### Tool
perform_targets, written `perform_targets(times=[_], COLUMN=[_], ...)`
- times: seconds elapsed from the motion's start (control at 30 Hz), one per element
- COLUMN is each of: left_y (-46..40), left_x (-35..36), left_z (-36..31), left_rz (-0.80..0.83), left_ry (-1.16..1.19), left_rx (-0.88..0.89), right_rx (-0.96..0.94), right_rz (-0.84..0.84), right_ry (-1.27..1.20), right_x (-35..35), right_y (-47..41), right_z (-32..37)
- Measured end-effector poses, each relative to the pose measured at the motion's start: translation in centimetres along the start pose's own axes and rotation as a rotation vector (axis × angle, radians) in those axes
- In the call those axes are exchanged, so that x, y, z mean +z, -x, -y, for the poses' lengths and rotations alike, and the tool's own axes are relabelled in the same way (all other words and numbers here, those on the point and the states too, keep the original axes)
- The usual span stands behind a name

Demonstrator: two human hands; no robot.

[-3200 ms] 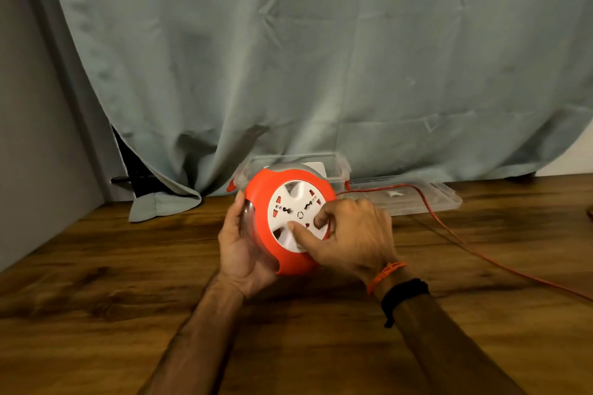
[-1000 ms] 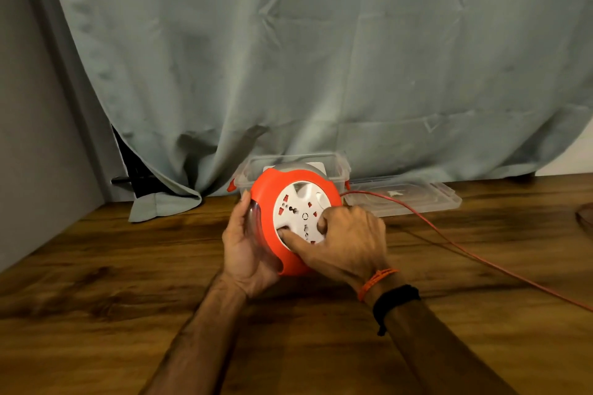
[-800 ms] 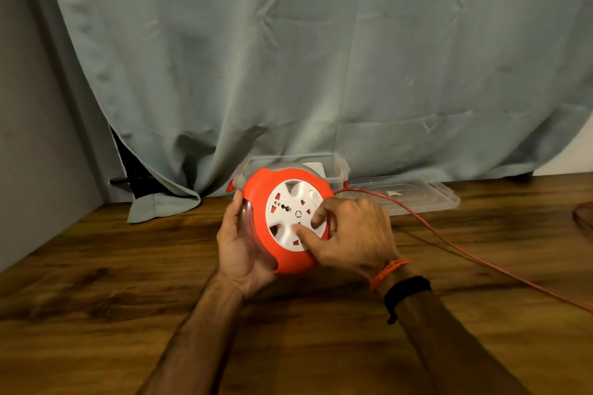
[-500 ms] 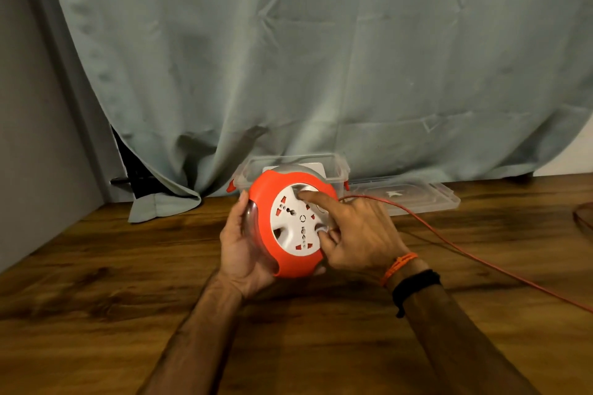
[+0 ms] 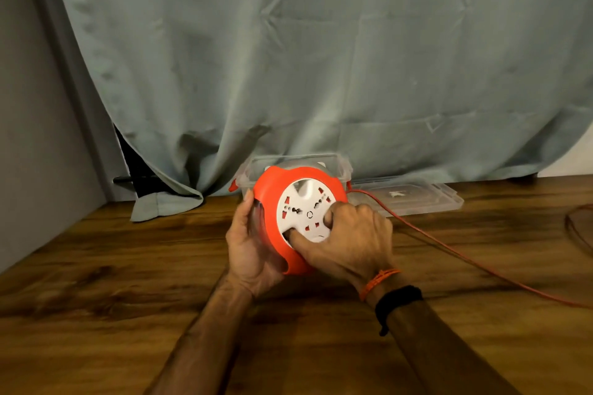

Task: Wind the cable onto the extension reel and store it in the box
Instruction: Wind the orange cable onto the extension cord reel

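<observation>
An orange extension reel (image 5: 272, 199) with a white socket disc (image 5: 300, 208) stands on edge on the wooden table (image 5: 96, 266). My left hand (image 5: 248, 250) cups its left and rear side. My right hand (image 5: 349, 242) rests on the disc's lower right, fingers hooked into the disc's recesses. A thin orange cable (image 5: 449, 248) runs from the reel's right side across the table to the right edge of the view. Behind the reel stands a clear plastic box (image 5: 256, 167), mostly hidden by it.
A clear lid (image 5: 414, 197) lies flat to the right of the box. A grey-green curtain (image 5: 321, 58) hangs behind, its hem on the table. A grey wall (image 5: 32, 138) borders the left. A loop of cable (image 5: 574, 228) shows at the far right.
My right hand has swung from the top of the white disc round to its lower right, turning the disc. The left hand has kept its hold on the reel.
</observation>
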State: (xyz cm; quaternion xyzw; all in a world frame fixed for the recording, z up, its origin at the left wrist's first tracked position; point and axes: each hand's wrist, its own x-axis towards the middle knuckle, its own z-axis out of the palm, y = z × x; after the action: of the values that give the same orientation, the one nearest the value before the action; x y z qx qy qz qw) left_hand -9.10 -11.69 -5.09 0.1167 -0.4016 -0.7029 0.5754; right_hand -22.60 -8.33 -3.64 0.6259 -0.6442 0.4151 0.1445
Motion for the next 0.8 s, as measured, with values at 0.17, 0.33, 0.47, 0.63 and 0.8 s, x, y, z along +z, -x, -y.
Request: perform_targets(times=[0.17, 0.33, 0.47, 0.63, 0.8], left_y=[0.0, 0.2, 0.3, 0.2, 0.1], left_x=[-0.3, -0.3, 0.1, -0.9, -1.2], left_z=[0.2, -0.3, -0.4, -0.6, -0.3], left_rz=[-0.036, 0.050, 0.114, 0.258, 0.356], left_ry=[-0.041, -0.038, 0.021, 0.116, 0.111], left_rx=[0.037, 0.002, -0.029, -0.158, -0.281], right_rx=[0.046, -0.058, -0.149, -0.356, -0.470], right_rz=[0.000, 0.058, 0.081, 0.103, 0.192], right_ry=[-0.036, -0.065, -0.145, -0.171, -0.031], right_x=[0.2, -0.6, -1.8, -3.0, -2.6], right_y=[0.1, -0.5, -1.1, -1.7, -1.6], right_z=[0.4, -0.4, -1.5, -2.0, -2.4])
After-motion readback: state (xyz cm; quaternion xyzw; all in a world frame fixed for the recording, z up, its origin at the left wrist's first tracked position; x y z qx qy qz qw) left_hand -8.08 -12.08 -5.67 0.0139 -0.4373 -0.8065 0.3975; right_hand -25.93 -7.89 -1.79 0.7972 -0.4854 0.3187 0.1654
